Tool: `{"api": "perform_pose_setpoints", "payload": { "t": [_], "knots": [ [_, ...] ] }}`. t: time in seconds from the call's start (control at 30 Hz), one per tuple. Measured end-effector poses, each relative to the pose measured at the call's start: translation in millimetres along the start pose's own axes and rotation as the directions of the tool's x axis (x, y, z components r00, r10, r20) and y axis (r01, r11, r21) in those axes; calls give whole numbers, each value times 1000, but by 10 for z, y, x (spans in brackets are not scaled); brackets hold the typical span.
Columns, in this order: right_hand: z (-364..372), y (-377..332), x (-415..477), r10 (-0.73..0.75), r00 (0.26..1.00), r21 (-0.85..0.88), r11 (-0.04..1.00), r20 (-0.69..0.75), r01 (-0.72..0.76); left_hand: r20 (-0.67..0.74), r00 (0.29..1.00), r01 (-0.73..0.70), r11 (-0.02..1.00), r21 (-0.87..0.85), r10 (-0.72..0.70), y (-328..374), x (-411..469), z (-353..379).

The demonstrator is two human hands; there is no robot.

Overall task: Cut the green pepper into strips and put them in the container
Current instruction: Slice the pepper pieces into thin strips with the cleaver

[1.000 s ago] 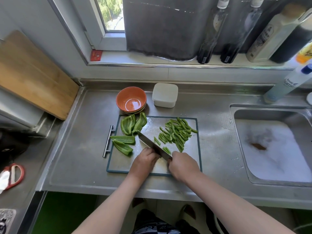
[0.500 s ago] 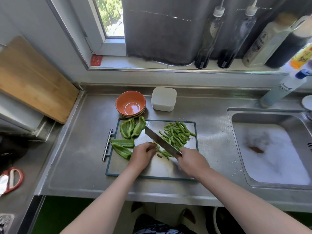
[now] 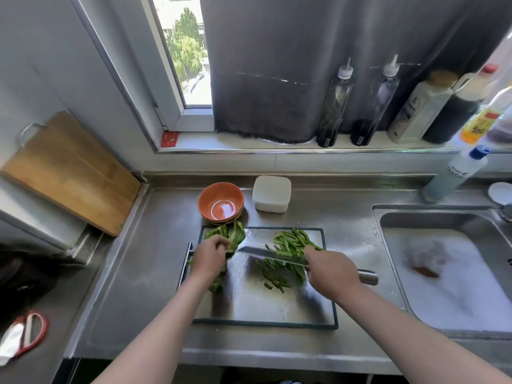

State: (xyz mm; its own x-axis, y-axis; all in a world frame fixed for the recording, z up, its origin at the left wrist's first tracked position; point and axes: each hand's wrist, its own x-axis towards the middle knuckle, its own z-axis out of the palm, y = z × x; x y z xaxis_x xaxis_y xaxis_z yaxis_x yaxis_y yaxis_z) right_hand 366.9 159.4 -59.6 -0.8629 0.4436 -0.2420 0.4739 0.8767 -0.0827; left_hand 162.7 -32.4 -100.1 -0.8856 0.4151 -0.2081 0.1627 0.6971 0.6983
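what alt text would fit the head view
A person's right hand holds a knife over pepper strips on a cutting board, while the left hand grips uncut pepper pieces. An orange bowl and white container sit behind it.

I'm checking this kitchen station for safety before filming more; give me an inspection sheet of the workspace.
Surface: steel counter, cutting board on it.
Job's things: pepper pieces at the board's left, strips at its right; lidded white container behind the board.
Clutter: stacked orange bowls, wooden board, red-handled scissors.
Grips: left hand holds pepper pieces; right hand holds knife over strips.
Cables: nothing seen.
Surroundings: sink at right, bottles on windowsill.
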Motion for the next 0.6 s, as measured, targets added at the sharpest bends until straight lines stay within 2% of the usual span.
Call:
{"api": "perform_pose_setpoints", "payload": {
  "t": [0.07,0.13,0.17,0.23,0.3,0.43,0.6],
  "knots": [
    [-40,24,10,-58,998,-88,995,-31,56,10,1000,-21,1000,-4,21,90,110,-126],
    [-57,35,38,-90,995,-123,989,-44,84,155,984,-80,996,-29,84,277,156,-149],
    [-58,30,56,-107,993,-136,986,-49,100,277,953,-115,993,-37,121,383,149,-114],
    [-51,13,90,-136,989,-144,981,-57,127,506,847,-185,983,-11,165,569,87,19],
    [-68,-8,122,-150,987,-143,980,-55,141,615,769,-240,970,25,175,683,24,185],
    [-151,-53,137,-176,984,-126,977,-21,172,641,741,-314,947,64,202,764,23,346],
    [-164,-36,134,-178,984,-105,979,-17,175,513,829,-284,958,43,222,705,97,221]
  ]
}}
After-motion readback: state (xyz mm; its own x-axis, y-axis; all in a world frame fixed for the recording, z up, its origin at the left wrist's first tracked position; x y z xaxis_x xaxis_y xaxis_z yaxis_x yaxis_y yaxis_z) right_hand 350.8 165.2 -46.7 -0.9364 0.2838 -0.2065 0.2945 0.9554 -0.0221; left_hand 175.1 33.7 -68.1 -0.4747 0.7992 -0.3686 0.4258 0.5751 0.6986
